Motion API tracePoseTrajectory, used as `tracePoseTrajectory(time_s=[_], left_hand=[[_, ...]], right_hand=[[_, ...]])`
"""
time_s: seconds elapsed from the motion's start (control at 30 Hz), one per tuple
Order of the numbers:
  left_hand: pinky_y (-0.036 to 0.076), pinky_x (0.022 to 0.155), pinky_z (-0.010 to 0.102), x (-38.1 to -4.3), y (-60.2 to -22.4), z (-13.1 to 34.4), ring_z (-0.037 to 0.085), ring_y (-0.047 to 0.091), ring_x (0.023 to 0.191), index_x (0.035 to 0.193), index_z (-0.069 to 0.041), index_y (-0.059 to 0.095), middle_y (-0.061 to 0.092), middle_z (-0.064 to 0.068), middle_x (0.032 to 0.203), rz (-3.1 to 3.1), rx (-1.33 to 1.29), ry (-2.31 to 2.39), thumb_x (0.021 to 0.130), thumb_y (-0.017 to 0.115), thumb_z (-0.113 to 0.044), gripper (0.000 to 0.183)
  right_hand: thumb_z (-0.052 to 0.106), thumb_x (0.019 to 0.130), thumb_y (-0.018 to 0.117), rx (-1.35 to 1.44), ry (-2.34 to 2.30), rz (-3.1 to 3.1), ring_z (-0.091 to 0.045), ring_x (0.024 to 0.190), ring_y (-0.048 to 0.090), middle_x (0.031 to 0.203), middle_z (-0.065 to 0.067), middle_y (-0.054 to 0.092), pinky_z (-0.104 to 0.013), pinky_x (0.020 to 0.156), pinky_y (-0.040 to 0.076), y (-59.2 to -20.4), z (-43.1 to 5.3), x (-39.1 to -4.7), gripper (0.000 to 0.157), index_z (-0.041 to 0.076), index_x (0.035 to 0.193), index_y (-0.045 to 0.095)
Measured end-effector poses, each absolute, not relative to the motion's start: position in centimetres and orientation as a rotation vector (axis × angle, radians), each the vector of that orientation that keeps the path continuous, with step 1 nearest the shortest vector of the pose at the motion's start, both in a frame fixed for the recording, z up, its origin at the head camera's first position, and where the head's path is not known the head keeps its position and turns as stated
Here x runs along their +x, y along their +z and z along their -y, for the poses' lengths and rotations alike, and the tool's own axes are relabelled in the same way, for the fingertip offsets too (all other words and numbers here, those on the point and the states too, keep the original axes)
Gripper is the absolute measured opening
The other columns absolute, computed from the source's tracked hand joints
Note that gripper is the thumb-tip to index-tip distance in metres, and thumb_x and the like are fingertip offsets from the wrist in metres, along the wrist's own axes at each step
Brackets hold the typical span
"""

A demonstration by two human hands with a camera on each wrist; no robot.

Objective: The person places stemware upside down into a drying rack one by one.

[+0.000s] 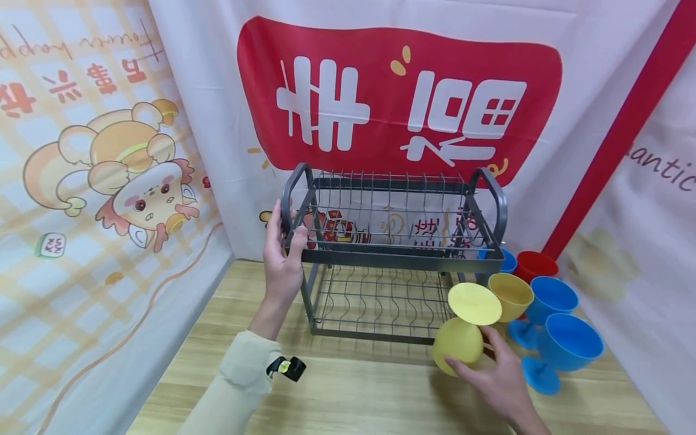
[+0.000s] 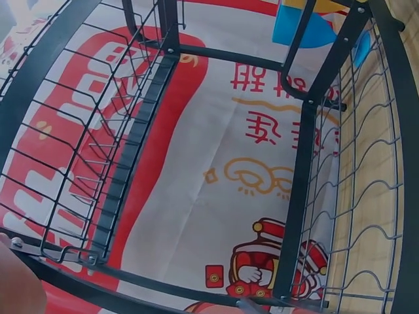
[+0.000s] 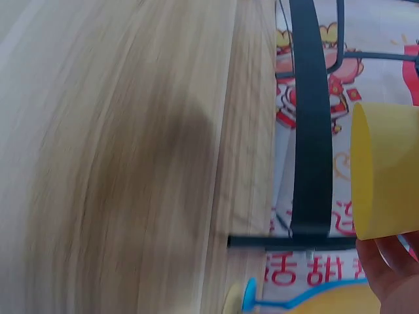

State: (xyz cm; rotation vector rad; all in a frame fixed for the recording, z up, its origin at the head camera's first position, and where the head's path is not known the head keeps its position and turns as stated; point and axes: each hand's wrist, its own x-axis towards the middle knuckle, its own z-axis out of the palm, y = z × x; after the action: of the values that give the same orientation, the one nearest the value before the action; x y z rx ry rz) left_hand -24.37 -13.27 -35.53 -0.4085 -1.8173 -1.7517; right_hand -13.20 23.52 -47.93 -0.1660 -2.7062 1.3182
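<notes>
A dark two-tier dish rack (image 1: 402, 261) with wire shelves stands on the wooden table. My left hand (image 1: 284, 260) grips the rack's upper left end, thumb in front of the frame; in the left wrist view only a bit of that hand (image 2: 19, 284) shows at the corner. My right hand (image 1: 500, 377) holds a yellow goblet (image 1: 458, 345) upside down, its round foot on top, just in front of the rack's lower right corner. In the right wrist view the goblet (image 3: 393, 171) appears above the table, its rim apart from the rack.
Right of the rack stand several goblets: a blue one (image 1: 573, 341) nearest, another blue one (image 1: 551, 300) behind it, a yellow one (image 1: 511, 297), a red one (image 1: 535, 266) and a blue one partly behind the rack. Printed cloth hangs at the back and both sides.
</notes>
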Motion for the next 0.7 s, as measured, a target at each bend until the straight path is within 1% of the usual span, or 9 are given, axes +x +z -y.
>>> tracePoseTrajectory(time_s=[0.13, 0.23, 0.3, 0.33, 0.43, 0.47, 0.5, 0.67, 0.7], left_hand=[[0.043, 0.121, 0.052, -24.5, -35.7, 12.9, 0.024, 0.044, 0.151, 0.167, -0.030, 0.031, 0.051, -0.008, 0.158, 1.778, -0.402, -1.762, 0.108, 0.057, -0.024, 0.064], [0.045, 0.120, 0.044, -24.6, -35.8, 12.8, 0.025, 0.045, 0.150, 0.167, -0.027, 0.032, 0.052, -0.006, 0.158, 1.761, -0.400, -1.757, 0.108, 0.056, -0.021, 0.064], [0.048, 0.117, 0.036, -24.5, -35.8, 12.7, 0.024, 0.047, 0.149, 0.167, -0.025, 0.033, 0.052, -0.006, 0.158, 1.758, -0.398, -1.753, 0.108, 0.056, -0.020, 0.064], [0.049, 0.115, 0.032, -24.5, -35.8, 12.7, 0.023, 0.048, 0.148, 0.167, -0.025, 0.033, 0.052, -0.006, 0.159, 1.760, -0.397, -1.751, 0.108, 0.056, -0.020, 0.064], [0.052, 0.110, 0.023, -24.5, -35.8, 12.7, 0.023, 0.049, 0.147, 0.167, -0.025, 0.033, 0.052, -0.006, 0.159, 1.753, -0.399, -1.756, 0.107, 0.056, -0.019, 0.064], [0.052, 0.109, 0.022, -24.5, -35.8, 12.6, 0.024, 0.048, 0.147, 0.167, -0.025, 0.032, 0.051, -0.006, 0.160, 1.753, -0.399, -1.756, 0.107, 0.056, -0.018, 0.065], [0.052, 0.108, 0.022, -24.5, -35.8, 12.6, 0.025, 0.048, 0.147, 0.167, -0.024, 0.032, 0.051, -0.006, 0.161, 1.750, -0.403, -1.757, 0.107, 0.056, -0.018, 0.065], [0.049, 0.112, 0.025, -24.4, -35.7, 12.7, 0.019, 0.047, 0.148, 0.167, -0.025, 0.031, 0.050, -0.010, 0.163, 1.762, -0.397, -1.750, 0.108, 0.056, -0.018, 0.065], [0.049, 0.113, 0.027, -24.4, -35.7, 12.7, 0.018, 0.047, 0.148, 0.167, -0.025, 0.031, 0.049, -0.011, 0.163, 1.764, -0.397, -1.750, 0.108, 0.056, -0.018, 0.065]], right_hand=[[0.048, 0.085, 0.088, -0.210, 1.252, 2.699, -0.047, 0.134, 0.055, 0.153, -0.025, 0.052, -0.066, 0.110, 0.052, -48.1, -25.2, -12.7, 0.097, 0.003, 0.156, 0.040], [0.045, 0.085, 0.089, -0.244, 1.194, 2.673, -0.048, 0.130, 0.056, 0.150, -0.027, 0.053, -0.066, 0.106, 0.055, -48.2, -26.5, -12.5, 0.096, 0.001, 0.155, 0.041], [0.043, 0.085, 0.090, -0.263, 1.151, 2.650, -0.048, 0.127, 0.057, 0.149, -0.028, 0.054, -0.047, 0.098, 0.063, -48.2, -27.3, -12.6, 0.095, 0.000, 0.155, 0.042], [0.041, 0.085, 0.090, -0.266, 1.141, 2.632, -0.048, 0.126, 0.057, 0.149, -0.029, 0.055, -0.036, 0.094, 0.063, -48.1, -27.7, -12.6, 0.095, 0.000, 0.155, 0.042], [0.037, 0.084, 0.091, -0.264, 1.105, 2.575, -0.046, 0.120, 0.060, 0.146, -0.029, 0.057, -0.007, 0.079, 0.047, -47.5, -28.6, -12.7, 0.092, 0.000, 0.154, 0.044], [0.036, 0.084, 0.091, -0.257, 1.088, 2.559, -0.046, 0.119, 0.060, 0.145, -0.029, 0.058, -0.001, 0.074, 0.040, -47.2, -28.8, -12.7, 0.091, -0.001, 0.153, 0.045], [0.035, 0.084, 0.092, -0.246, 1.077, 2.534, -0.046, 0.118, 0.061, 0.144, -0.029, 0.059, 0.001, 0.074, 0.038, -46.8, -29.0, -12.7, 0.089, -0.001, 0.152, 0.047], [0.030, 0.084, 0.092, -0.205, 1.022, 2.440, -0.047, 0.115, 0.062, 0.141, -0.030, 0.061, 0.006, 0.071, 0.036, -44.0, -30.0, -13.2, 0.085, 0.000, 0.151, 0.050], [0.029, 0.084, 0.092, -0.197, 1.022, 2.426, -0.040, 0.113, 0.063, 0.141, -0.029, 0.061, 0.007, 0.071, 0.036, -43.4, -30.3, -13.4, 0.085, 0.001, 0.152, 0.050]])
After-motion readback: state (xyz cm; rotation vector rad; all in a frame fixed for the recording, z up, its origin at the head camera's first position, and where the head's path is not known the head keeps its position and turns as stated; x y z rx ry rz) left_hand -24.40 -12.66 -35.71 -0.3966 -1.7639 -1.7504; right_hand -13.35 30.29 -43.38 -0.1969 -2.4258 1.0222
